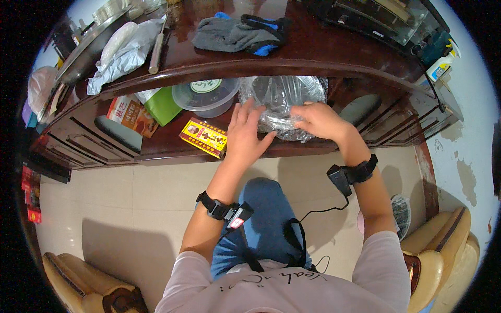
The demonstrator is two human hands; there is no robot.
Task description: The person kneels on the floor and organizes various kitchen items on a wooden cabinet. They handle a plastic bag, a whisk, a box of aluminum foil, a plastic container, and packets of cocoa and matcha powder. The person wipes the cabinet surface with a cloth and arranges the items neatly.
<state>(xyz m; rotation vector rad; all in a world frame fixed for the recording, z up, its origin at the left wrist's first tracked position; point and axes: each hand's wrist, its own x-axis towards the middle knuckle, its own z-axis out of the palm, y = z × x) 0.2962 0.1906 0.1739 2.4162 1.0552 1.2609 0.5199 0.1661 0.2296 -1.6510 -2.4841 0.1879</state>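
In the cabinet's open shelf lies a clear plastic bag (280, 92) with round foil trays (313, 88) inside. My right hand (319, 119) pinches the bag's crumpled front right part between thumb and fingers. Across from it, my left hand (247, 135) is spread at the bag's left edge, fingers apart; whether the fingertips press on the plastic is unclear. Just left of that hand sits a yellow printed box (204, 137). Behind the box stands a round clear plastic tub (207, 98) with a lidded top bearing a label.
Left on the shelf are a green packet (162, 105) and a brown-red food packet (133, 116). Above, the dark wooden cabinet top (309, 51) holds grey-blue gloves (240, 34), a cleaver-like handled tool (156, 53), a metal pan (92, 45) and a black appliance (375, 27). Armchairs flank me.
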